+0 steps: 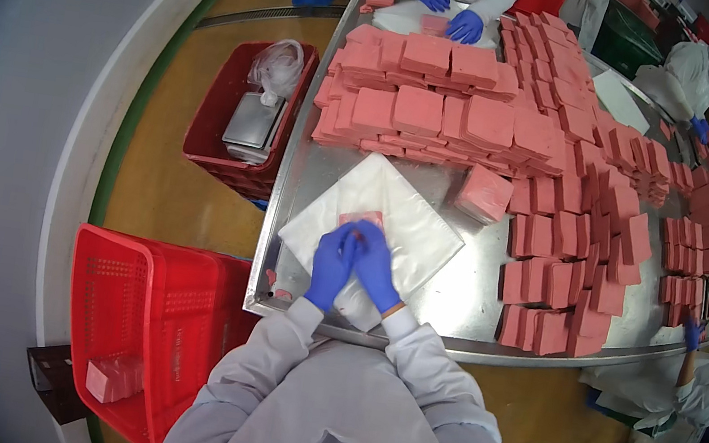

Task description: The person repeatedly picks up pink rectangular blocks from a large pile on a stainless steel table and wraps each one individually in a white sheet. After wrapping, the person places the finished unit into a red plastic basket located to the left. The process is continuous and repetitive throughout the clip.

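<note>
Before me a stack of white plastic sheets (421, 231) lies cornerwise on the steel table (452, 303). A pink slab (362, 215) rests near the middle of the sheets, its near side hidden by my hands. My left hand (331, 264), in a blue glove, meets my right hand (378, 267), also gloved in blue, at the slab's near edge. Their fingers are bent together, and a small reddish bit shows between them. Whether the fingertips pinch the film or the slab is hidden. To the right stands a film-wrapped block of pink slabs (484, 195).
Stacked pink slabs (418, 111) fill the table's far part, and more rows (539, 288) stand at right. A red crate (193, 307) with wrapped blocks is at my left; a dark red crate (204, 132) holds a scale (253, 120). Co-workers' gloved hands (465, 27) work opposite and at right.
</note>
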Tool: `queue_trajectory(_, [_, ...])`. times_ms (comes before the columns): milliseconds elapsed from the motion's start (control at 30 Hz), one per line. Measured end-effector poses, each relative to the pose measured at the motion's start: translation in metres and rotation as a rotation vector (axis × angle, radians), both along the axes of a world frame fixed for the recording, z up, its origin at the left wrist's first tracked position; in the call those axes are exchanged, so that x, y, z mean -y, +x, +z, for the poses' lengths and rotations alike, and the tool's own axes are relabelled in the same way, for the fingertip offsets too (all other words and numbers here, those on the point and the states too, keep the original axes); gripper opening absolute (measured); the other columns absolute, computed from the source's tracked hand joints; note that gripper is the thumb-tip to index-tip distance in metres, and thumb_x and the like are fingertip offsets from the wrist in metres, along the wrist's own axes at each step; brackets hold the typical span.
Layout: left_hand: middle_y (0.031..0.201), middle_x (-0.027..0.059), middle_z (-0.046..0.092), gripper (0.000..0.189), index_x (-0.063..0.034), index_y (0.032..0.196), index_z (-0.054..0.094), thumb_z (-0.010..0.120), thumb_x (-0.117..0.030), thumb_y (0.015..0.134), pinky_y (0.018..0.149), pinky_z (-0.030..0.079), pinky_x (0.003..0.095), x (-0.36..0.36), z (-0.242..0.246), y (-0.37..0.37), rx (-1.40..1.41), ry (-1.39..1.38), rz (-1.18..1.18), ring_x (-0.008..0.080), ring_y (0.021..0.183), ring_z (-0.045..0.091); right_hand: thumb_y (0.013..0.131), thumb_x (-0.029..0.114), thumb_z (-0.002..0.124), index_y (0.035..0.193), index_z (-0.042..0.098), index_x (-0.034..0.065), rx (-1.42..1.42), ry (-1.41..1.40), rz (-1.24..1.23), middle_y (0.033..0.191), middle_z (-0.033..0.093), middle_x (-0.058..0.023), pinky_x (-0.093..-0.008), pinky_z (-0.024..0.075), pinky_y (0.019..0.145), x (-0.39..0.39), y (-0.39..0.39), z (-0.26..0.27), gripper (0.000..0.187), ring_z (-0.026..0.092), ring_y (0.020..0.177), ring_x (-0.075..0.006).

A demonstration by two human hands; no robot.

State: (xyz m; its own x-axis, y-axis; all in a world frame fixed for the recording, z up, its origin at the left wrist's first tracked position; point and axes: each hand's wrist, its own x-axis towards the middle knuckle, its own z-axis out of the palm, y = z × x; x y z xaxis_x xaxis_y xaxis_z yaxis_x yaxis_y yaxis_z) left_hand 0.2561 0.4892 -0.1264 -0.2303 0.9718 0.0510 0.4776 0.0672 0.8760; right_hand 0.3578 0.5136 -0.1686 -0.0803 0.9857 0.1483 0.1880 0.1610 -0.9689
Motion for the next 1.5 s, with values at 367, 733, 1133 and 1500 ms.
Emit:
queue_trajectory(367, [0.101,0.0123,0.064,0.038,0.0016,0.099,0.061,0.076,-0.027,0.078,0.077,0.051,0.0334,-0.105,-0.012,-0.043,0.465,-0.394,-0.201,0.0248,0.086,0.063,0.070,-0.001,0.057,0.088,0.066,0.0071,0.311,0.131,-0.042,0.091,0.062,-0.0135,-0.0393,0.0461,0.081,-0.053,0.019,0.004,0.022,0.057,0.091,-0.0329])
queue_trajectory(733, [0.135,0.0214,0.045,0.072,-0.0103,0.136,0.048,0.075,-0.028,0.071,0.096,0.044,0.0441,-0.023,0.005,-0.015,-0.620,0.154,-0.406,0.0382,0.124,0.042,0.080,0.008,0.054,0.124,0.055,-0.0015,0.711,0.300,0.102,0.128,0.052,-0.0208,-0.0387,0.0381,0.103,-0.018,0.021,0.006,0.045,0.043,0.127,-0.0370])
queue_trajectory(1133, [0.119,0.0178,0.062,0.072,0.0046,0.133,0.044,0.076,-0.029,0.079,0.089,0.049,0.0335,-0.295,0.085,0.046,0.398,-0.224,-0.181,0.0257,0.106,0.062,0.094,0.033,0.055,0.131,0.049,-0.0025,0.106,0.002,-0.675,0.117,0.058,-0.0282,-0.0425,0.0459,0.090,-0.092,0.184,0.109,0.052,0.057,0.108,-0.0405])
queue_trajectory(1500, [0.140,0.0140,0.043,0.068,0.0076,0.141,0.034,0.060,-0.034,0.093,0.109,0.029,0.0309,-0.165,0.104,0.023,0.648,-0.064,-0.224,0.0175,0.130,0.038,0.094,0.016,0.058,0.133,0.048,0.0040,-0.609,-0.143,-0.240,0.119,0.058,-0.0068,-0.0318,0.0442,0.095,-0.050,0.125,0.133,0.042,0.057,0.105,-0.0171])
